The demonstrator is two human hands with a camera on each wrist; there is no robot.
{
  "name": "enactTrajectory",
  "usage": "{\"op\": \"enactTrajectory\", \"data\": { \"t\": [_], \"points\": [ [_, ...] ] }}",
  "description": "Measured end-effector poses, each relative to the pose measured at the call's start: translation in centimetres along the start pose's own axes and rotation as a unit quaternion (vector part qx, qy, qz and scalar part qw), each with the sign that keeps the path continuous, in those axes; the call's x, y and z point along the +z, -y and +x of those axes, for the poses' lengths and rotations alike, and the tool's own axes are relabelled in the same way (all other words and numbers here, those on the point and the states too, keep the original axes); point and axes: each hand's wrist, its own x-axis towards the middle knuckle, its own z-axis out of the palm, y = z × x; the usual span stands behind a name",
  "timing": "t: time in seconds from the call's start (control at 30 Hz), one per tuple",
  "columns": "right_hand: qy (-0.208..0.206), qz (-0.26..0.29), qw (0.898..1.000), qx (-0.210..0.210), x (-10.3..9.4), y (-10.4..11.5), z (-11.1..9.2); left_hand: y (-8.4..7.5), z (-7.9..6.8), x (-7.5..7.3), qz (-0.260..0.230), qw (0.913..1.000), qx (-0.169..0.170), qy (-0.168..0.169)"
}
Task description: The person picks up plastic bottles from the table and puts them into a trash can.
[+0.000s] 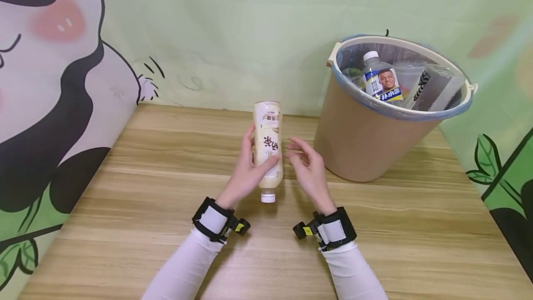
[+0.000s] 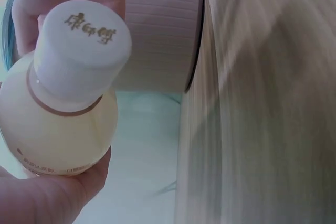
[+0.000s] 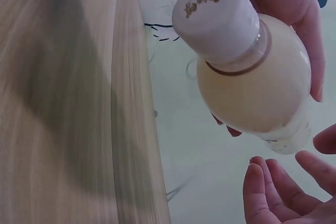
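Observation:
In the head view, a milk tea bottle [image 1: 268,119] with pale contents is held above the table by my left hand [image 1: 243,170]. The thumb lies across its label and the fingers go round the far side. The white cap [image 2: 84,35] points towards me, and the base points away. To the right of the bottle is my right hand [image 1: 310,170], its fingers loosely bent and holding nothing. The right wrist view shows a gap between the right fingertips [image 3: 255,174] and the bottle.
A brown bin [image 1: 366,138] lined with a bag stands at the right. In it are a bottle with a blue and yellow label [image 1: 381,80] and clear plastic cups [image 1: 441,87]. Behind the wooden table [image 1: 175,152] hangs a green cloth with a panda print [image 1: 83,73].

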Motion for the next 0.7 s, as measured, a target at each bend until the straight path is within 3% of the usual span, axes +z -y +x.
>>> {"op": "enactTrajectory", "data": {
  "t": [0.37,0.47,0.7],
  "points": [
    [0.044,-0.017,0.999,-0.011,0.2,0.0,-0.1,-0.1,-0.3,0.3,-0.007,0.9995,-0.013,0.027],
    [0.055,-0.017,0.998,-0.013,0.2,0.0,-0.1,0.1,-0.2,0.3,0.008,0.9991,-0.012,0.039],
    [0.071,-0.034,0.997,-0.007,0.3,0.1,-0.2,2.2,0.4,0.1,0.070,0.9966,-0.014,0.040]
  ]
}}
